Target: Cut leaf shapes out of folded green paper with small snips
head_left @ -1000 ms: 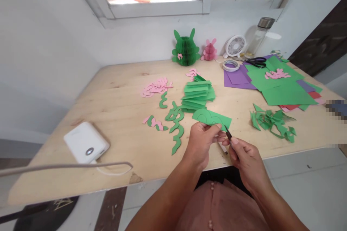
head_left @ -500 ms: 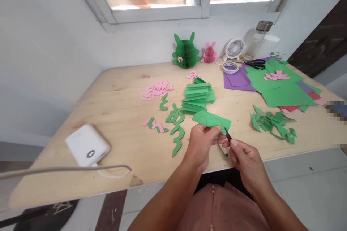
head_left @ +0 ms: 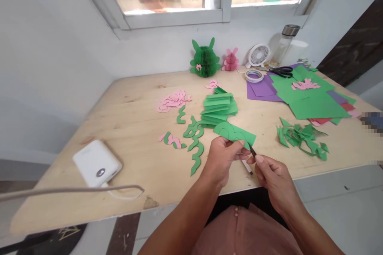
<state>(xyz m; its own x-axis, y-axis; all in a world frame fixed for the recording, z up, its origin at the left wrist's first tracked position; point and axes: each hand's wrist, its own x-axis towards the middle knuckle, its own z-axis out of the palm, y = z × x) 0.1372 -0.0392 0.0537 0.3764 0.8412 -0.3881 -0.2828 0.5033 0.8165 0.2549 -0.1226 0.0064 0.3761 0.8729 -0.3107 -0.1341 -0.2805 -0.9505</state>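
Observation:
A green paper strip (head_left: 239, 135) with a wavy outline drawn on it is pinched in my left hand (head_left: 223, 155), thumb on top and fingers beneath. My right hand (head_left: 272, 173) is closed around small dark scissors (head_left: 252, 150); their handles are hidden in the fingers. The blades meet the strip's lower right edge, close to my left fingertips. Partly covered by my hands, a thin white pen-like stick (head_left: 247, 166) lies on the table. Just beyond the strip is a fanned stack of green paper strips (head_left: 217, 107). Wavy green cutouts (head_left: 196, 153) lie left of my left hand.
Green paper scraps (head_left: 302, 139) lie to the right. Behind them are green sheets (head_left: 314, 101), purple sheets (head_left: 260, 89), black-handled scissors (head_left: 283, 71) and tape rolls (head_left: 254, 75). Pink cutouts (head_left: 172, 101) sit left of centre. A white power bank (head_left: 97, 163) with a cable rests at left.
The view has tipped up slightly. Both hands stay nearly in place, with the dark blades still at the strip's lower right edge.

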